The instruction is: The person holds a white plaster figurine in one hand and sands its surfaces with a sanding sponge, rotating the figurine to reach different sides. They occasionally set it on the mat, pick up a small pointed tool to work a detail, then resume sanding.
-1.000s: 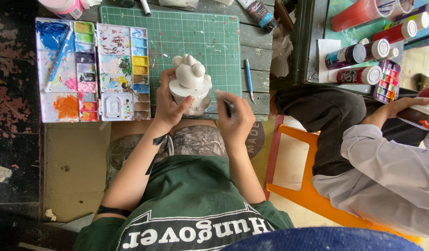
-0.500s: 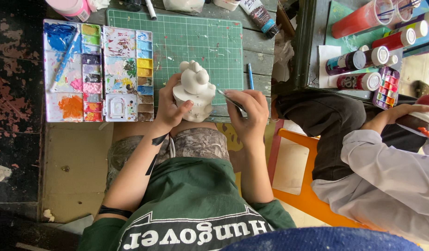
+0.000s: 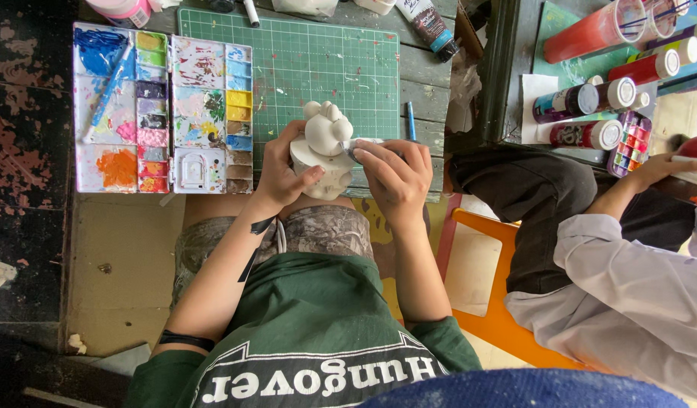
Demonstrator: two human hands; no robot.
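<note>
L hand (image 3: 284, 170) fingers wrapped round white figurine (image 3: 323, 147); R hand (image 3: 394, 177) fingers pinched shut on brush (image 3: 357, 143), tip touching figurine.

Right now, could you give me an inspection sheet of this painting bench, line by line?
Surface: green cutting mat with paint flecks, on a worn plank table.
Job's things: white plaster figurine gripped by the left hand; right hand holds a brush with its tip against the figurine.
Clutter: paint palette left of the mat; blue brush lying on it; paint tube; blue pen.
Grippers: both hands closed on their things.
Cables: nothing seen.
Surroundings: another person's sleeve, orange chair, paint bottles on a second table.
</note>
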